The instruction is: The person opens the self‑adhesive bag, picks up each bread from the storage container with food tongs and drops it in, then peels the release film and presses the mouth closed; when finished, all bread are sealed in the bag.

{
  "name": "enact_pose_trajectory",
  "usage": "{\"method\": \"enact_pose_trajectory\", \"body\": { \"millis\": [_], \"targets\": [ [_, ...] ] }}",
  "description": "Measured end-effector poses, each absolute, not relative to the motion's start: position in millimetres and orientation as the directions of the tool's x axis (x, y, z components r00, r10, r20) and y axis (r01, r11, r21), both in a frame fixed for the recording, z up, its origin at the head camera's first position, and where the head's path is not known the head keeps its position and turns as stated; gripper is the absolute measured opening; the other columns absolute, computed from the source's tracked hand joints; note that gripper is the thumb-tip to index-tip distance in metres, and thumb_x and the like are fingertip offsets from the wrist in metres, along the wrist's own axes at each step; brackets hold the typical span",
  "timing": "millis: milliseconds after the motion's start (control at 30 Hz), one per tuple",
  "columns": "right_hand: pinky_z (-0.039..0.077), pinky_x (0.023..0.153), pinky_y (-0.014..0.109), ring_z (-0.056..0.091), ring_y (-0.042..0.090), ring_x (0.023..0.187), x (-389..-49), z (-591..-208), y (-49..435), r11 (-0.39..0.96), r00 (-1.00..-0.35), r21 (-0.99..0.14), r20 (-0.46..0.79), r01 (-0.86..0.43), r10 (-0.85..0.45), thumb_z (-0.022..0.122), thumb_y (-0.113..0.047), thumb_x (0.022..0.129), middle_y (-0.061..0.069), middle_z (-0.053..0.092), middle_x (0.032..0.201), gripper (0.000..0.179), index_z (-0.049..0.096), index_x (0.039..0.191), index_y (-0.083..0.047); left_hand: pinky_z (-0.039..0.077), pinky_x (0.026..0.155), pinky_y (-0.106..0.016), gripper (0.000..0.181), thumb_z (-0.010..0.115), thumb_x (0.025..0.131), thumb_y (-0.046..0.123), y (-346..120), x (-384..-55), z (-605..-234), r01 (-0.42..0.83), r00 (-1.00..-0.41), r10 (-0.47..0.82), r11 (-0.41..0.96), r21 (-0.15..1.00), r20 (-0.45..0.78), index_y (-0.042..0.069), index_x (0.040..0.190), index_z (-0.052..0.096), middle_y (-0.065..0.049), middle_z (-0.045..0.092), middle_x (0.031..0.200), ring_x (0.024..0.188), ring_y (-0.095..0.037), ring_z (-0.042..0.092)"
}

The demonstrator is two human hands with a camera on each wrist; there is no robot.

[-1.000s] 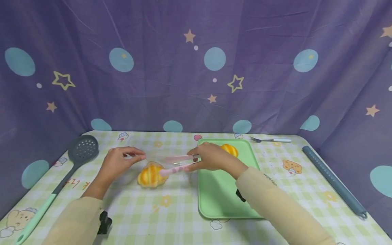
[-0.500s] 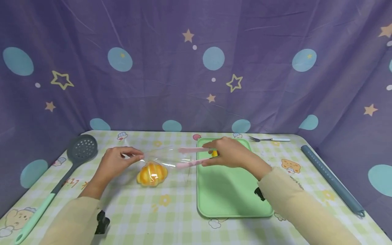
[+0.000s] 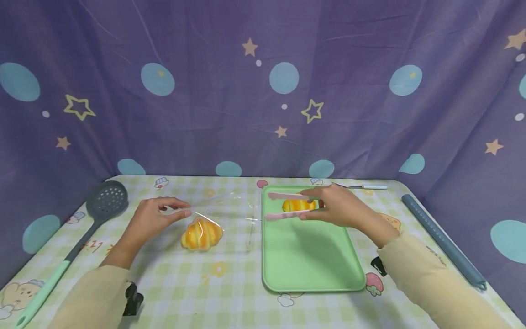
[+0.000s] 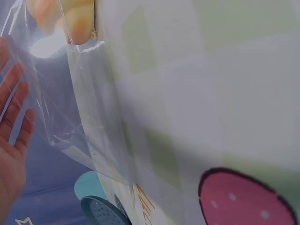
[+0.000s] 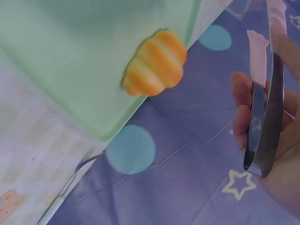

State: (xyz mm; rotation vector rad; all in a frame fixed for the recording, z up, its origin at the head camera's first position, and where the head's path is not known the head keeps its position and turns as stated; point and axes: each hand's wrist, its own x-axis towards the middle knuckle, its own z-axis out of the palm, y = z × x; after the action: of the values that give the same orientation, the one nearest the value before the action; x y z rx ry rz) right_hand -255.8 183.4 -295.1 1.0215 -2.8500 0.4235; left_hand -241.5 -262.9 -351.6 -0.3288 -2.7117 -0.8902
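In the head view my left hand [image 3: 154, 221] pinches the edge of a clear plastic bag [image 3: 242, 228] between thumb and forefinger. A yellow-orange croissant [image 3: 201, 234] shows through the plastic on the cloth, close to these fingers. My right hand [image 3: 339, 205] holds metal tongs with pink tips [image 3: 287, 214]. They are spread apart above the green tray [image 3: 312, 260], pointing left. A second croissant [image 3: 297, 205] lies near the tray's far end, seen between the tong arms. The right wrist view shows that croissant [image 5: 157, 63] apart from the tongs [image 5: 267, 112].
A slotted turner [image 3: 107, 201] with a mint handle lies at the left. Behind the tray at the right is a small fork [image 3: 367, 187]. A blue-grey rod-shaped thing [image 3: 444, 242] lies along the right table edge. A purple curtain [image 3: 213, 114] stands behind the table.
My right hand has moved right with the tongs, from the bagged croissant out of the bag to above the tray. The left hand has stayed nearly in place at the bag.
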Motion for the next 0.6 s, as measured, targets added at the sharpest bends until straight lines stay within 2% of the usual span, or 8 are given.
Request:
{"method": "enact_pose_trajectory", "body": {
  "millis": [167,400,500,600],
  "targets": [
    [0.05,0.063,0.031,0.058,0.004,0.069,-255.2,-298.8,201.6,0.771,-0.803,-0.221,0.154,-0.597,-0.576,0.077,-0.047,0.089,-0.001,0.072,0.097,0.061,0.068,0.133,-0.007,0.049,0.087,-0.047,0.024,0.082,0.088,0.031,-263.2,-241.7,-350.4,0.299,-0.936,0.135,0.789,0.536,0.324,0.013,0.104,0.081,-0.006,0.077,0.104,0.098,-0.03,0.068],
    [0.043,0.055,0.028,0.049,0.004,0.061,-253.4,-303.7,219.8,0.801,-0.827,-0.203,0.15,-0.563,-0.542,0.078,-0.044,0.089,-0.009,0.061,0.077,0.06,0.067,0.133,-0.005,0.05,0.085,-0.047,0.025,0.083,0.088,0.031,-265.2,-241.9,-349.8,0.312,-0.931,0.138,0.781,0.542,0.336,0.013,0.105,0.081,-0.005,0.077,0.103,0.095,-0.028,0.068],
    [0.043,0.055,0.029,0.05,0.005,0.06,-254.2,-305.0,228.1,0.81,-0.833,-0.197,0.154,-0.553,-0.531,0.078,-0.044,0.089,-0.01,0.061,0.075,0.059,0.068,0.131,-0.005,0.05,0.085,-0.047,0.027,0.082,0.088,0.032,-265.6,-241.3,-350.1,0.311,-0.931,0.133,0.774,0.552,0.339,0.012,0.105,0.082,-0.004,0.077,0.103,0.095,-0.027,0.068],
    [0.047,0.057,0.031,0.055,0.005,0.063,-256.3,-306.9,237.4,0.818,-0.836,-0.179,0.167,-0.547,-0.523,0.079,-0.043,0.088,-0.006,0.068,0.082,0.058,0.068,0.129,-0.005,0.05,0.085,-0.047,0.027,0.082,0.088,0.034,-265.0,-241.2,-349.3,0.311,-0.932,0.133,0.771,0.555,0.338,0.013,0.105,0.082,-0.004,0.077,0.104,0.095,-0.027,0.068]
  ]
}}
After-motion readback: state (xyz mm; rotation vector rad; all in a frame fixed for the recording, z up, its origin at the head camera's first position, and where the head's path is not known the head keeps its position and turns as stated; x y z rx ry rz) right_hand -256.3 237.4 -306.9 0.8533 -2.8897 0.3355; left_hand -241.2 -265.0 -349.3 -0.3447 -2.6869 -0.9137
